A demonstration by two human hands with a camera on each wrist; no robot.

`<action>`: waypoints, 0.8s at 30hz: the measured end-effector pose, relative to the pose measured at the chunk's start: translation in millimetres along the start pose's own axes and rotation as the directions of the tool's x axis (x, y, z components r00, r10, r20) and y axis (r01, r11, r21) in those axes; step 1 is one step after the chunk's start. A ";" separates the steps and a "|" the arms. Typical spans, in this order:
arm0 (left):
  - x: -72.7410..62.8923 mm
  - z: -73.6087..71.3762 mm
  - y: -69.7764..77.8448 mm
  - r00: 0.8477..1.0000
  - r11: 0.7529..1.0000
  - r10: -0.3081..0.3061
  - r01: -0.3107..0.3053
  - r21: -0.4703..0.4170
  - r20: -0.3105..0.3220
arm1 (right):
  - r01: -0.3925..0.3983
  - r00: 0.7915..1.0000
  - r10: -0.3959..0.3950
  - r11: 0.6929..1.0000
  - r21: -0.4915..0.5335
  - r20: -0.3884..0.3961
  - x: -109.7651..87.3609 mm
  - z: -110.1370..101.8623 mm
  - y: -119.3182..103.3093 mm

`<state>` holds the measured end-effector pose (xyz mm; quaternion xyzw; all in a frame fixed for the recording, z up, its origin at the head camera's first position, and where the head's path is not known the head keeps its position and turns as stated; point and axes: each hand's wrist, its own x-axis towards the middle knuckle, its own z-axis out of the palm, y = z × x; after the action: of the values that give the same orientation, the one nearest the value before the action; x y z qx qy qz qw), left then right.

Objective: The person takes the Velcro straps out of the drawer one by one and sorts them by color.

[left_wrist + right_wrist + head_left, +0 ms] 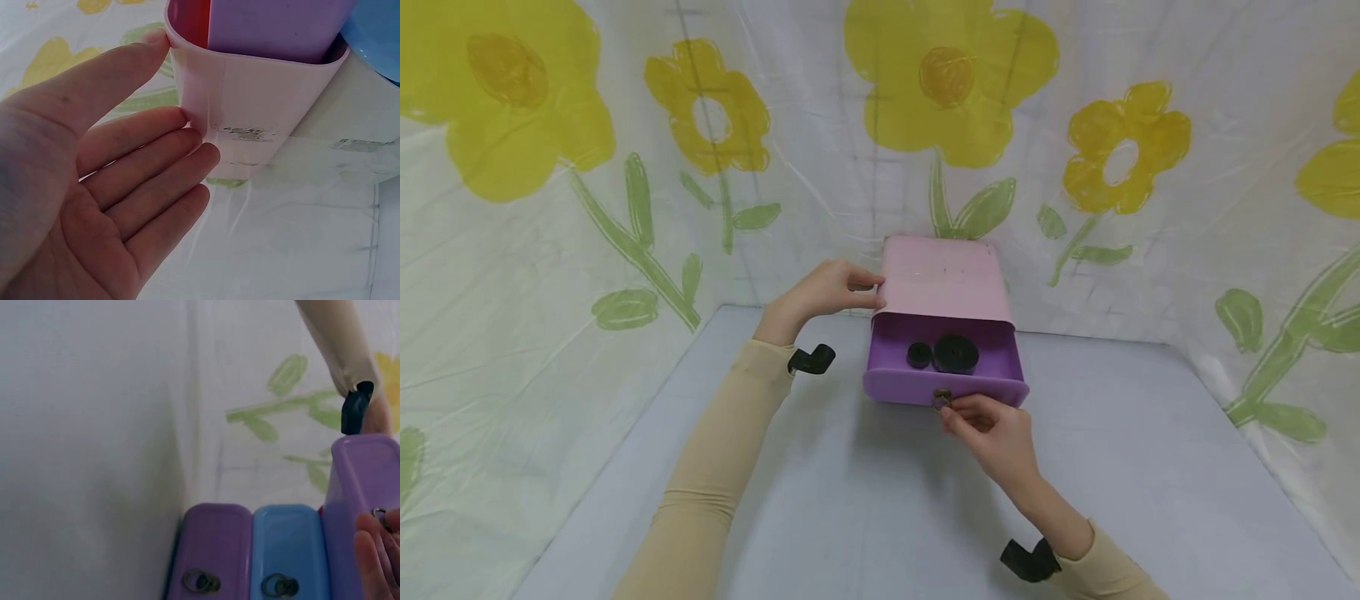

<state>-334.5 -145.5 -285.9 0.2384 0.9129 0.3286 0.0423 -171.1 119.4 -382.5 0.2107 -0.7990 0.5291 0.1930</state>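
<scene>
A pink drawer case [943,275] stands near the back of the table, with its purple drawer [895,388] pulled partly out. Two round black roll-like things [955,353], one larger than the other, lie inside the drawer. My left hand [823,292] is at the left side of the case. In the left wrist view, the thumb touches the case's front edge and the forefinger its side, fingers nearly straight. With thumb and fingertips, my right hand [996,433] pinches the small metal ring pull [942,398] on the drawer front.
Below the open drawer, the right wrist view shows a blue drawer [290,540] and another purple drawer [215,540], each with a ring pull. A flower-printed sheet [820,208] hangs behind the pale table [865,517]. Black wrist mounts [1032,560] stick out from the sleeves.
</scene>
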 end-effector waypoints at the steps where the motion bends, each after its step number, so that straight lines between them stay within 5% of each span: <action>1: 0.2 0.1 -0.3 1.000 1.000 0.001 -0.001 0.001 0.001 | 0.004 1.000 -0.004 1.000 -0.011 -0.005 -0.3 -0.3 3.7; 9: 1.6 0.0 -1.9 1.000 1.000 -0.003 0.003 -0.004 -0.001 | 0.094 0.995 -0.096 0.990 -0.106 -0.021 -0.9 -11.5 26.0; 24: 0.9 0.3 -1.8 1.000 1.000 -0.008 0.008 -0.017 0.001 | 0.090 0.996 -0.087 0.988 -0.126 0.026 11.5 -50.7 -6.9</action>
<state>-336.0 -146.1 -287.2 0.2343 0.9110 0.3362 0.0461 -172.7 162.4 -352.6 0.2385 -0.8229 0.4659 0.2212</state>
